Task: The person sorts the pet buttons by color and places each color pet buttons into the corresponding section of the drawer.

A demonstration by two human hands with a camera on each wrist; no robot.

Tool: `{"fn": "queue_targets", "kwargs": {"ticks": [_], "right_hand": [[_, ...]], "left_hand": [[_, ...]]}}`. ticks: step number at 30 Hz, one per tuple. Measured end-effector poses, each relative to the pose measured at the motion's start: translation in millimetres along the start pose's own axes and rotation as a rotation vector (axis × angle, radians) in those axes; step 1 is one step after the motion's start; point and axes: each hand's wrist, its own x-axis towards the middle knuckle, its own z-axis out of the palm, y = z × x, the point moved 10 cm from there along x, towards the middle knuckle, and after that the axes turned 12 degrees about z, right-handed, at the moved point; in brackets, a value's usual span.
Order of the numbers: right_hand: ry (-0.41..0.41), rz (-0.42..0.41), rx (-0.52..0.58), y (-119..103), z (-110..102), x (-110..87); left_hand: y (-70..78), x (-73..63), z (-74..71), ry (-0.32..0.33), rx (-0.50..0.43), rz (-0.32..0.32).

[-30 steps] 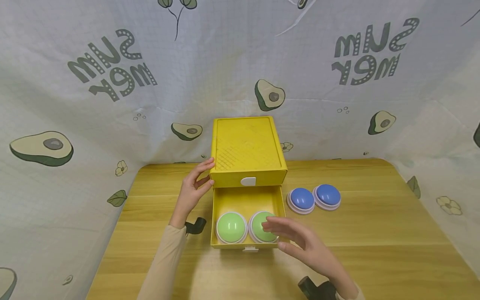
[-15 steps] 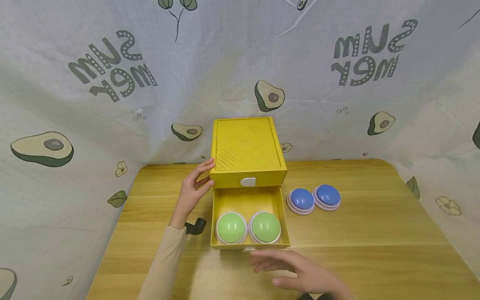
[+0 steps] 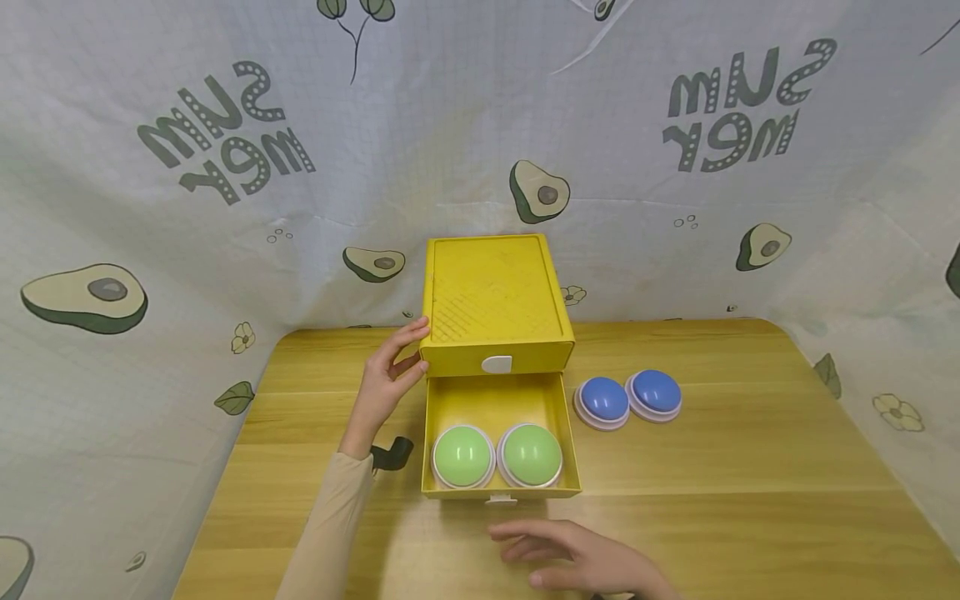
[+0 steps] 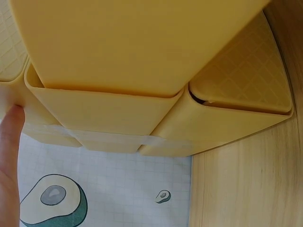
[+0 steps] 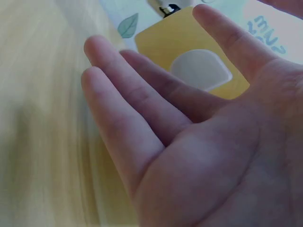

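A yellow two-drawer box [image 3: 491, 287] stands at the back of the wooden table, its lower drawer [image 3: 491, 392] pulled out. Inside that drawer, two green dome buttons [image 3: 462, 456] with white rims sit side by side at the front. My left hand [image 3: 382, 383] touches the box's left side near the front corner; in the left wrist view one straight finger [image 4: 10, 137] presses the yellow wall. In front of the drawer hovers my right hand [image 3: 573, 554], fingers loosely extended, holding nothing. Its palm side shows in the right wrist view, with a white drawer handle [image 5: 199, 70] beyond the fingers.
Two blue dome buttons [image 3: 603, 398] with pale bases stand together on the table [image 3: 712, 467], right of the box. A white cloth [image 3: 450, 125] printed with avocados hangs behind and around the table.
My right hand has withdrawn from over the right green button toward the table's front edge, below the drawer. The left hand, the box and the buttons have stayed put.
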Motion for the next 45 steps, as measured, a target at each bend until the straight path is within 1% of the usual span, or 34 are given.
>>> {"fn": "queue_targets", "kwargs": {"ticks": [3,7,10,14,17,19,24,29,33,40,45], "right_hand": [[0.014,0.013,-0.005,4.4,-0.4,2.4],[0.054,-0.052,-0.046,3.8,-4.4,4.1],[0.093,-0.066,-0.049,4.1,-9.0,4.9],[0.122,-0.032,-0.007,5.0,-12.7,6.7],[0.14,-0.023,0.009,4.4,-14.2,7.7],[0.158,-0.022,0.004,4.4,-15.4,7.9],[0.198,-0.02,-0.001,5.2,-17.8,7.9],[0.228,-0.034,0.026,2.8,-21.7,6.9],[0.258,-0.031,0.041,-0.9,-27.1,7.3],[0.284,-0.022,0.093,-1.2,-38.6,14.0],[0.3,-0.018,0.118,2.8,-47.8,18.8]], "left_hand": [[0.0,-0.5,0.0,0.002,-0.003,-0.001],[-0.3,-0.9,-0.5,0.005,-0.007,0.002],[-0.4,-0.8,-0.6,0.005,-0.005,0.0],[-13.9,-4.5,-2.8,0.008,-0.006,-0.01],[-26.0,-8.2,-5.0,0.013,-0.01,-0.013],[-28.1,-8.9,-5.3,0.015,-0.011,-0.011],[-28.8,-9.5,-5.3,0.015,-0.013,-0.001],[-28.2,-9.3,-5.5,0.008,-0.009,0.014],[-28.6,-9.3,-5.7,0.008,-0.005,0.01],[-28.7,-9.0,-5.1,0.007,-0.028,0.0],[-28.3,-7.9,-4.9,0.003,-0.031,0.014]]}}
